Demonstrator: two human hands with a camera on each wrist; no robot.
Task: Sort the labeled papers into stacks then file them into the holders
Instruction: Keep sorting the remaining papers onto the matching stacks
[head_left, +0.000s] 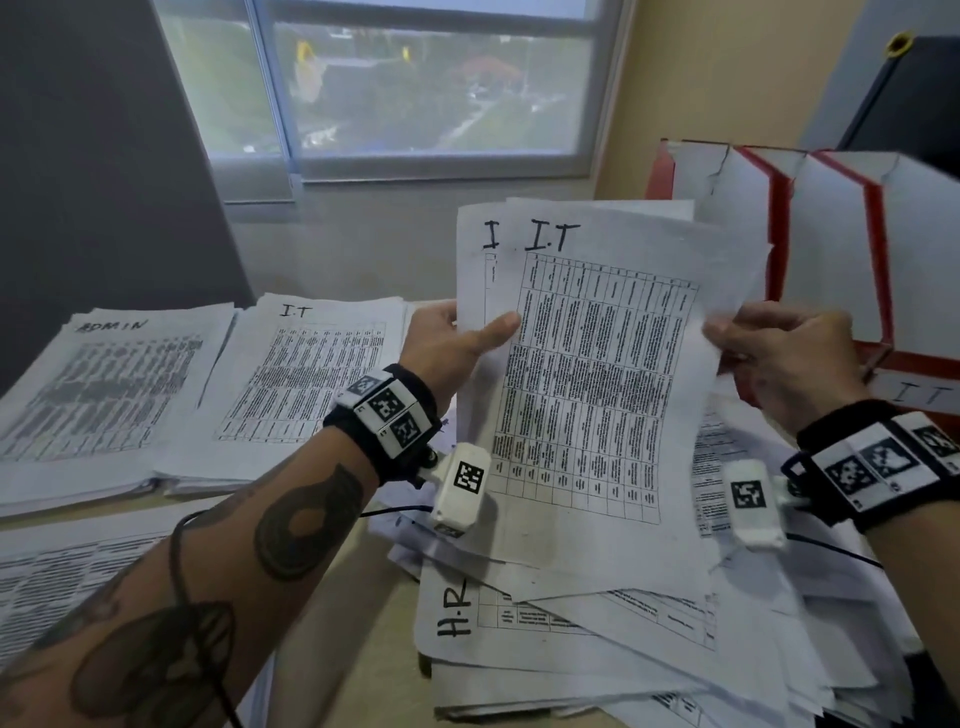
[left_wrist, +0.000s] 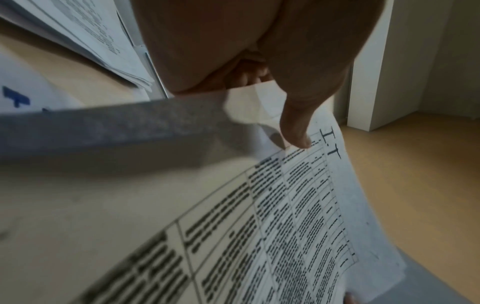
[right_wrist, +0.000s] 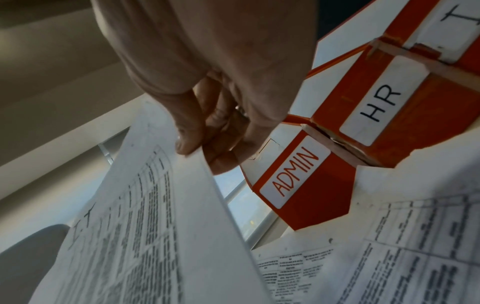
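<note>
I hold up a few sheets marked I.T (head_left: 597, 384) above the desk. My left hand (head_left: 457, 338) pinches their left edge, thumb on the front. My right hand (head_left: 769, 343) pinches the right edge of the front I.T sheet (right_wrist: 145, 216) between thumb and fingers. The same I.T sheets (left_wrist: 298, 216) curve below my left thumb in the left wrist view. On the desk lie an ADMIN stack (head_left: 104, 395) and an I.T stack (head_left: 306, 379). Red and white holders (head_left: 831, 249) stand at the right, labelled ADMIN (right_wrist: 296, 172), HR (right_wrist: 381, 107) and IT (head_left: 919, 395).
A loose heap of unsorted papers (head_left: 623, 649), one marked H.R, lies under my hands at the desk's near right. Another printed stack (head_left: 67, 587) sits at the near left. A window (head_left: 415, 88) and wall stand behind the desk.
</note>
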